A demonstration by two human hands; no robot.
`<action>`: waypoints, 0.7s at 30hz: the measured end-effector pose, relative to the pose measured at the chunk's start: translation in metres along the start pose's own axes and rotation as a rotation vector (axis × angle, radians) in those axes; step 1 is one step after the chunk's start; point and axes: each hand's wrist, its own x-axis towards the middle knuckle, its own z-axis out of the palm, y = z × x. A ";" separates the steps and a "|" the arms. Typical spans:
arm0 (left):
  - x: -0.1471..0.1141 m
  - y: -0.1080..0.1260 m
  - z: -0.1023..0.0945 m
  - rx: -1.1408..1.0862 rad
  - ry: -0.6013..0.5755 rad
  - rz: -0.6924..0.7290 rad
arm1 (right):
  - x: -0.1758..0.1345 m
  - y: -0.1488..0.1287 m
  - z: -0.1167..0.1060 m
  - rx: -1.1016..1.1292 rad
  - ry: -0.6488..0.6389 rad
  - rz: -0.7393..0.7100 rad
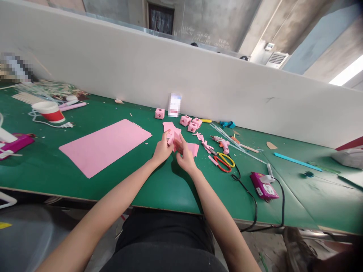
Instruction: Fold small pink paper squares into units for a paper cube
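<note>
In front of my body, my left hand [162, 152] and my right hand [185, 155] close their fingers around a folded pink paper piece [177, 135]. Its lower part is hidden by the fingers. Pink paper pieces [168, 125] lie just behind my left hand, and more flat pink pieces [193, 149] lie beside my right hand. Farther back stand small pink paper boxes with cut-out holes, one box [160, 113] on the left and a group [185, 120] on the right. Pink offcuts [206, 146] are scattered to the right.
A large pink sheet [106, 147] lies left on the green table [170, 189]. Rightward are scissors [224, 162], a glue gun [222, 144] and a purple power box [263, 186] with a black cord. A paper cup [51, 112] stands far left. A white partition [127, 64] borders the back.
</note>
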 end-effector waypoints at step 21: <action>0.009 0.008 -0.008 -0.745 -0.072 -0.464 | 0.008 0.016 -0.019 0.041 0.092 0.165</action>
